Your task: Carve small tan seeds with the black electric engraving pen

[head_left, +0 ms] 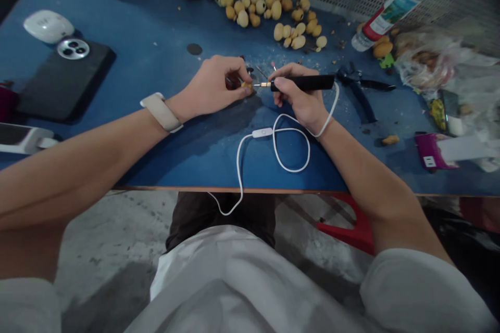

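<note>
My left hand (222, 85), with a pale band at the wrist, pinches a small yellow-tan piece (247, 87) between thumb and fingertips. Most of that piece is hidden by the fingers. In my right hand (299, 96) is a black pen-shaped electric tool (307, 82), held like a pencil. Its brass collar and thin metal tip point left and meet or nearly touch the piece. A white cord (239, 166) with an inline switch (262, 132) loops from the tool over the table edge. Pale crumbs lie around my fingers.
Along the back of the blue table (175, 151) lie many tan gourd-shaped pieces (253, 5). Pliers (357, 91), a plastic bottle (390, 15), plastic bags (433, 57) and a purple box (432, 151) are at right. A phone (66, 80) and white case (49, 26) lie left.
</note>
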Demonstrator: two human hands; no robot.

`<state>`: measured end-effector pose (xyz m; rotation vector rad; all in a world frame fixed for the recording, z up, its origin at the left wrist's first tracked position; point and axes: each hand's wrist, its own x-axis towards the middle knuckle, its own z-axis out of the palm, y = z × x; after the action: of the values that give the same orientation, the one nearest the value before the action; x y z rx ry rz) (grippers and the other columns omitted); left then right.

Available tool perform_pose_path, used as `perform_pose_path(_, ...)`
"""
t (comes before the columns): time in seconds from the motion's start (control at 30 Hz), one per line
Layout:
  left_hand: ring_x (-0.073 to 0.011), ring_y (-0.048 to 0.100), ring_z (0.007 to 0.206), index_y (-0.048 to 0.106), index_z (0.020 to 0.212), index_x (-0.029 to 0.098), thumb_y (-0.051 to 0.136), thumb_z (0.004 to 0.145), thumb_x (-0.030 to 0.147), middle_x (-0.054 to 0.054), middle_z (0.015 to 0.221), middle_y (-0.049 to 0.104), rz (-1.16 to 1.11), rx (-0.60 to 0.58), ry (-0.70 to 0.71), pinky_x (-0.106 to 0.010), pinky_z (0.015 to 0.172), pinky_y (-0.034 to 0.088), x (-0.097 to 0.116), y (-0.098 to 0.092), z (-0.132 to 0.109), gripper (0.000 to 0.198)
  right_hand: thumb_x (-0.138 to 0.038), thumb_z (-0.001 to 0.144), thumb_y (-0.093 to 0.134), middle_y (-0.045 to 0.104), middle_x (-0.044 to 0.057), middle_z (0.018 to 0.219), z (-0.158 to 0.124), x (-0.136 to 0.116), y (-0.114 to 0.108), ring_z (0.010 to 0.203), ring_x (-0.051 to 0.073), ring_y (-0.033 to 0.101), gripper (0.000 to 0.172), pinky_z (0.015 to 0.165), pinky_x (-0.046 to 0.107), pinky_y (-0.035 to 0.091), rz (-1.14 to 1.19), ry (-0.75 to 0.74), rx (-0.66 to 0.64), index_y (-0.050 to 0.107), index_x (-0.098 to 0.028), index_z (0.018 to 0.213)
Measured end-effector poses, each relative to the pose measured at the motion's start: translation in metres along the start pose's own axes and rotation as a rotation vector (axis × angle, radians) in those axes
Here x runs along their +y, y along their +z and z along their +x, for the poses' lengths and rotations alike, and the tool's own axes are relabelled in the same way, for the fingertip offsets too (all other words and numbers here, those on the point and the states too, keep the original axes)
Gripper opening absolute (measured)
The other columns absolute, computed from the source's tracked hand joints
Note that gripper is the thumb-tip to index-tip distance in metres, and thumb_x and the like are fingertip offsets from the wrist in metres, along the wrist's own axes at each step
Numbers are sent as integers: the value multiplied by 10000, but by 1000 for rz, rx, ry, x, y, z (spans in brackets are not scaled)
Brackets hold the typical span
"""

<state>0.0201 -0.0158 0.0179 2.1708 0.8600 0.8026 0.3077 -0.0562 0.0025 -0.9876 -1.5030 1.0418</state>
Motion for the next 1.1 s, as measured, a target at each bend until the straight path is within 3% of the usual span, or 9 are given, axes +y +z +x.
perform_pose_path(0.13,-341,756,1110,844,1120,370,855,1100,992,-54,992,901,-23,-13,-5,-583,981,682,-1,-1,-1,622,-910,882,1098,729,-31,737,0,3,-1,654,200,675,604,644,387,704,0,37,-3,902,-346,969)
perform_pose_path(0.33,-321,755,1022,855,1079,348,896,1085,926,-83,1131,935,-2,11,-19,-575,954,703,2,-1,-2,580,-907,885,1087,709,-29,725,0,-1,0,646,208,675,598,641,400,691,-10,39,-3,886,-349,958)
perform_pose_path(0.47,-346,780,1139,873,1119,359,922,1093,862,-57,1047,924,-25,3,-1,-557,1010,705,-1,-2,-2,506,-841,937,1059,722,-20,715,-1,-6,1,635,222,657,510,653,447,688,-44,29,-7,898,-358,953)
perform_pose_path(0.57,-340,801,1063,869,1089,346,922,1090,831,-73,1082,937,-18,6,7,-555,957,714,0,-2,-1,487,-790,969,1060,723,-15,708,-1,-7,0,613,215,628,452,651,458,672,-27,12,-18,925,-359,960)
perform_pose_path(0.67,-325,826,1004,870,1075,339,914,1107,773,-89,1184,959,3,1,-2,-554,932,730,3,-1,-1,437,-818,968,1064,704,-17,697,-1,-5,1,606,212,623,489,630,440,661,-16,10,-17,921,-350,954)
perform_pose_path(0.9,-393,905,1051,893,1082,337,927,1114,691,-112,1170,954,8,13,-17,-570,929,768,4,-1,-4,357,-874,911,1081,678,-30,684,0,-3,2,612,208,640,568,589,392,630,-9,30,-11,884,-343,944)
perform_pose_path(1.1,-401,905,1082,906,1104,348,942,1119,662,-108,1169,953,13,0,-14,-580,952,776,4,-2,-4,316,-786,948,1073,672,-25,691,0,-6,1,608,195,646,523,611,388,639,-1,37,-27,872,-304,963)
